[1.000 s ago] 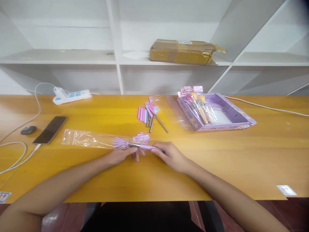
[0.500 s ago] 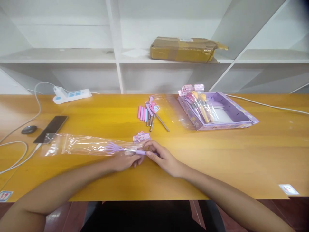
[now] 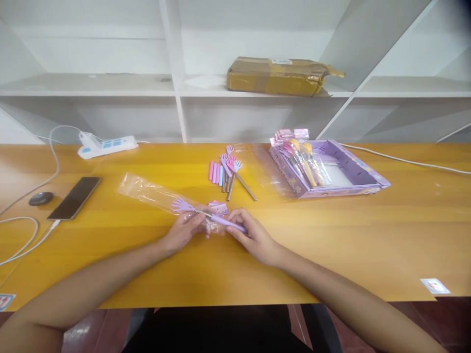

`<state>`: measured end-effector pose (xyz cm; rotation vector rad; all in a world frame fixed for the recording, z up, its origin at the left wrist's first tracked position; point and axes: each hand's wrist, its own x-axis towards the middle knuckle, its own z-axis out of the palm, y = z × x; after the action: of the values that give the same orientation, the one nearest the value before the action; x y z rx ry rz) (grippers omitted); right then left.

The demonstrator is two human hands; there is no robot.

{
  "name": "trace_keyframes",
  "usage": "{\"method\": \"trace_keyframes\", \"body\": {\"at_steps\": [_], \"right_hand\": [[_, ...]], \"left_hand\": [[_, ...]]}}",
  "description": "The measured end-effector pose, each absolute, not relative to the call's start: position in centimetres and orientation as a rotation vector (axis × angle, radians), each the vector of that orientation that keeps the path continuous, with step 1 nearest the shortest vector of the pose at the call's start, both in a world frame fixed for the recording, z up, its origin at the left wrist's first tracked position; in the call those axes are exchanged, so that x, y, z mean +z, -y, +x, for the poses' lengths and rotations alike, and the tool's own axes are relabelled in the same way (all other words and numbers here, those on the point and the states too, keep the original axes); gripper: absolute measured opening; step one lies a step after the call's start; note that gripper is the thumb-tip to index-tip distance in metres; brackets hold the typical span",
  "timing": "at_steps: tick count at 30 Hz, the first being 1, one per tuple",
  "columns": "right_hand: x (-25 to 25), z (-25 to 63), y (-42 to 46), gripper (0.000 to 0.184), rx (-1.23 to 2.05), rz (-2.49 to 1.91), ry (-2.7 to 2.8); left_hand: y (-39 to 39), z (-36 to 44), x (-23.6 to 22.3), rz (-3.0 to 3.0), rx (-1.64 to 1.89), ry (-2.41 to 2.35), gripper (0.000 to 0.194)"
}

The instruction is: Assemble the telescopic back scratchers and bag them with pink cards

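A purple back scratcher (image 3: 223,221) with a hand-shaped head slants across in front of me, head to the left. My right hand (image 3: 253,239) is closed on the end of its purple handle. Near the metal shaft, my left hand (image 3: 186,230) pinches it, thumb on top. A clear plastic bag (image 3: 147,192) stretches out to the left, under the scratcher's head, and its crumpled end lies by my left fingers. Just behind the handle are small printed cards (image 3: 218,208). Beyond them lie several back scratcher heads on metal rods (image 3: 246,187) and coloured handle tubes (image 3: 216,173).
A purple display box (image 3: 353,189) holding bagged back scratchers (image 3: 303,164) stands at the right back. To the left are a phone (image 3: 74,198), a black mouse (image 3: 41,198) and a white power strip (image 3: 108,146) with cables. A taped carton (image 3: 274,76) rests on the shelf above.
The back scratcher has shifted right and tilted, its handle now lower right. My left hand has come onto its shaft. The bag has swung upward and away from the phone.
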<state>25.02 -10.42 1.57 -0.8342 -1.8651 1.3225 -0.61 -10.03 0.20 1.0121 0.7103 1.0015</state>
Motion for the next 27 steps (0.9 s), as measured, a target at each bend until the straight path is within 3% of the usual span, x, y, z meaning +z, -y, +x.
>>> {"method": "trace_keyframes", "body": {"at_steps": [5,13,19,27], "right_hand": [[2.6,26.5,10.0,0.028,1.508,-0.760,1.770],[3.8,28.4,8.9,0.032,1.810,-0.704,1.648],[2.9,27.0,9.4,0.038,1.685,-0.797,1.775],[2.6,26.1,10.1,0.033,1.486,-0.827,1.870]], "left_hand": [[9.5,-0.5,0.8,0.856,1.194,-0.789,0.040],[9.4,-0.6,1.5,0.779,1.190,-0.771,0.041],[9.9,-0.5,1.1,0.867,1.068,-0.704,0.039],[10.2,-0.6,0.6,1.119,0.808,-0.654,0.045]]}}
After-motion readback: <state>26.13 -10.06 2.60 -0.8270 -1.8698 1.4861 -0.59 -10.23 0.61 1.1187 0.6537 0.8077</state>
